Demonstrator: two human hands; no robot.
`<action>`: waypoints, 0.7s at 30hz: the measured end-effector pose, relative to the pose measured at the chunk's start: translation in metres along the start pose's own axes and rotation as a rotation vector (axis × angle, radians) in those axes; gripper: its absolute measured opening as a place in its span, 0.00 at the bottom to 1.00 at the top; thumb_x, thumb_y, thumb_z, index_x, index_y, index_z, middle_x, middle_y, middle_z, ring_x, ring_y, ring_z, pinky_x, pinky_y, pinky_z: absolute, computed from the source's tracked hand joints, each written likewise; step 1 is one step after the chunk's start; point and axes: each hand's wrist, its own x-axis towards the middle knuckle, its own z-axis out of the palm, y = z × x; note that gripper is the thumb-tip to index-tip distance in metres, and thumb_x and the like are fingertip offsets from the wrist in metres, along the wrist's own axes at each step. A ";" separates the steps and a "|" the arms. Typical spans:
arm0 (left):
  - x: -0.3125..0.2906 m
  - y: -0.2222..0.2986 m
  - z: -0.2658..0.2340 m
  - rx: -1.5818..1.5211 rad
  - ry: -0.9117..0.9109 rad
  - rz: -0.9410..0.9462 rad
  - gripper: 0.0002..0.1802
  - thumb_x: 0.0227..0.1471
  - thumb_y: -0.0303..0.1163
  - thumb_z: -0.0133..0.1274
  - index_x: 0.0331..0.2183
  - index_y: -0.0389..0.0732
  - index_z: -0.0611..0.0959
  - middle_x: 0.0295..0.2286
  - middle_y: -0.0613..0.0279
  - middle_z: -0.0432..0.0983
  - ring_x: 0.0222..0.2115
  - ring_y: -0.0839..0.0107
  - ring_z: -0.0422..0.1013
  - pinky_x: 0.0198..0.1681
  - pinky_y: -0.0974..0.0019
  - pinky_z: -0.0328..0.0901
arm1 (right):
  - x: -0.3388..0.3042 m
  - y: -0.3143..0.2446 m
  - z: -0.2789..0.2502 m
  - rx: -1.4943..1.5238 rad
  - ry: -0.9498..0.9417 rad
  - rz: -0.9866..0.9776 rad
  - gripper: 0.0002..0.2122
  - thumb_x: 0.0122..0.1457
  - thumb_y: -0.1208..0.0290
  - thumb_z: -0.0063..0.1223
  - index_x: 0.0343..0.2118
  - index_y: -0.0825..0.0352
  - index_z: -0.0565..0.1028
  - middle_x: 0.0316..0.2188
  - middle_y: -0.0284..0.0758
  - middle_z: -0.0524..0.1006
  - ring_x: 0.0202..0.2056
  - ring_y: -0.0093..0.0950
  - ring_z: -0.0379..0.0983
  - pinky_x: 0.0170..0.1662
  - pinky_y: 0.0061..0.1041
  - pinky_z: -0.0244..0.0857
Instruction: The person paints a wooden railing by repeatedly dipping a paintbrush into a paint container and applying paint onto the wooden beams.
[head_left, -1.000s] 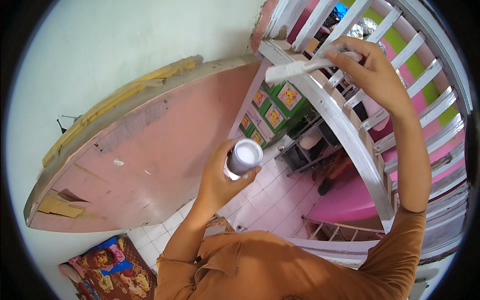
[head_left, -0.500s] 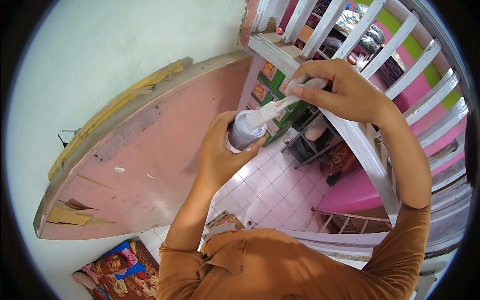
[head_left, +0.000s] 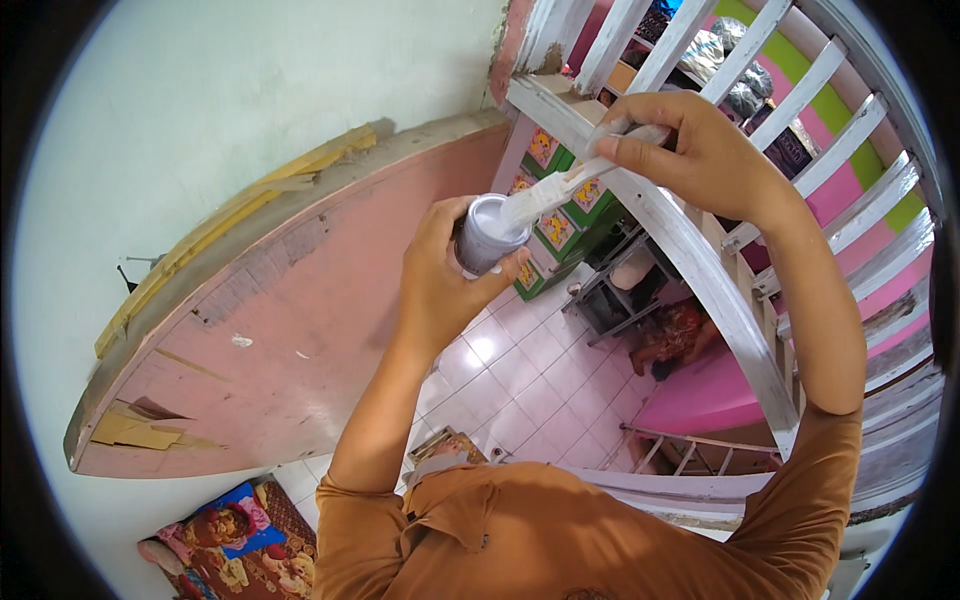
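Note:
My left hand (head_left: 440, 275) is wrapped round a small paint can (head_left: 483, 250) with pale paint at its rim, tilted a little. A flat paintbrush (head_left: 560, 192) is gripped by its handle in my right hand (head_left: 680, 150). Its bristles, coated with white paint, rest at the can's rim on the right side. How far the tips reach into the can I cannot tell. Both hands are held up high, in front of a white-painted wooden railing (head_left: 655, 220) and a pink panel (head_left: 320, 330).
White slats (head_left: 800, 110) rise at the right. A yellow wooden strip (head_left: 240, 220) lies along the panel's top edge by the wall. Far below are a tiled floor (head_left: 520, 375), green drawers (head_left: 560, 225), a ladder (head_left: 700, 455), a patterned mattress (head_left: 240, 540) and part of a person (head_left: 680, 335).
The brush and my right hand have shifted slightly up and to the right. The can remains in my left hand, with its opening a little more exposed.

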 end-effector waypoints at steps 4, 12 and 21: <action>0.009 0.001 0.002 -0.046 0.044 -0.041 0.28 0.44 0.33 0.72 0.46 0.34 0.79 0.41 0.55 0.77 0.43 0.64 0.75 0.50 0.62 0.69 | 0.001 0.007 -0.004 0.028 -0.013 0.055 0.16 0.65 0.57 0.58 0.40 0.68 0.81 0.17 0.25 0.67 0.21 0.14 0.61 0.24 0.22 0.54; 0.040 0.016 0.008 -0.076 0.015 -0.021 0.30 0.48 0.32 0.72 0.50 0.33 0.79 0.43 0.55 0.79 0.45 0.67 0.75 0.52 0.63 0.69 | -0.003 0.007 -0.010 0.213 0.220 0.202 0.14 0.63 0.59 0.58 0.40 0.67 0.83 0.18 0.23 0.67 0.19 0.13 0.59 0.22 0.19 0.50; 0.097 0.015 0.013 -0.033 0.122 0.045 0.30 0.48 0.36 0.72 0.48 0.30 0.79 0.42 0.52 0.81 0.44 0.68 0.76 0.49 0.63 0.70 | 0.003 0.008 -0.034 0.295 0.355 0.214 0.14 0.65 0.56 0.58 0.39 0.64 0.82 0.17 0.18 0.59 0.17 0.11 0.51 0.21 0.16 0.46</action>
